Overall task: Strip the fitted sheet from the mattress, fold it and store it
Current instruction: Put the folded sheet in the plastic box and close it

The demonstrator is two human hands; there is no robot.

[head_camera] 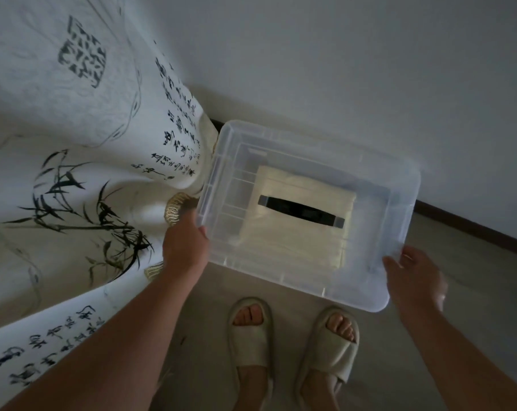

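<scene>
A clear plastic storage box [378, 185] with a dark handle [300, 210] on its transparent lid is low by the wall in front of me. Through the lid I see the folded cream sheet [295, 241] lying inside. My left hand [186, 247] grips the box's near left corner, thumb on the rim. My right hand [414, 277] holds the near right corner, with fingers showing faintly under the translucent edge.
The bed [73, 173], draped in white cloth printed with black bamboo and calligraphy, fills the left side and touches the box. A white wall [370, 69] with a dark baseboard [473, 229] runs behind. My feet in pale slippers [292, 345] stand on the grey floor.
</scene>
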